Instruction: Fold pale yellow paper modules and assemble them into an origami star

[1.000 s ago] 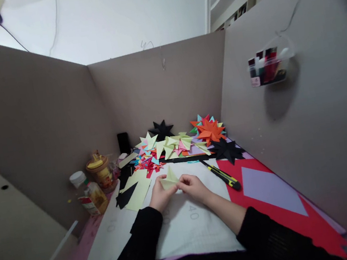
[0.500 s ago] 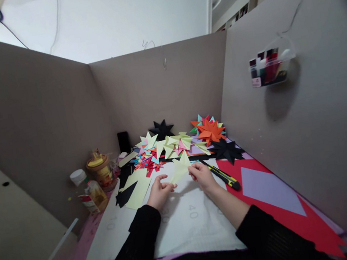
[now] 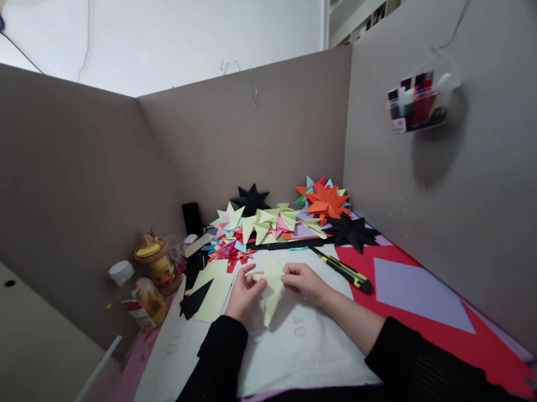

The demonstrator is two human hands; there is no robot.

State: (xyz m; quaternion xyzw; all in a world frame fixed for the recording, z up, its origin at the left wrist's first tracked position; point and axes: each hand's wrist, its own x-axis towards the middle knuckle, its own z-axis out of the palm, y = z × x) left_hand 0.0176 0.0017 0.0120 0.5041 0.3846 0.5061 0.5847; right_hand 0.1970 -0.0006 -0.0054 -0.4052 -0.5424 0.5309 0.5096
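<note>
Between my two hands is a pale yellow folded paper piece (image 3: 273, 290) with pointed ends, slightly blurred. My left hand (image 3: 245, 294) pinches its left side between thumb and fingers. On the opposite side, my right hand (image 3: 305, 281) grips the paper's edge with thumb and fingertips. Both hands are just above a white mat (image 3: 294, 360) printed with numbers. A black-and-yellow utility knife (image 3: 348, 271) lies to the right of my right hand. Pale yellow paper sheets (image 3: 216, 294) and a black paper piece (image 3: 196, 299) lie left of my left hand.
Folded paper stars and pieces (image 3: 272, 224) are heaped at the back, with an orange star (image 3: 326, 203) and a black star (image 3: 353, 232) at right. Purple paper (image 3: 420, 292) rests on a red sheet (image 3: 400, 323). Jars (image 3: 155, 263) stand at left. Grey panels (image 3: 252, 129) enclose the table.
The folded paper has come down closer to me and turned, one point now facing me. My left hand has closed on its left side, while my right hand has shifted slightly left.
</note>
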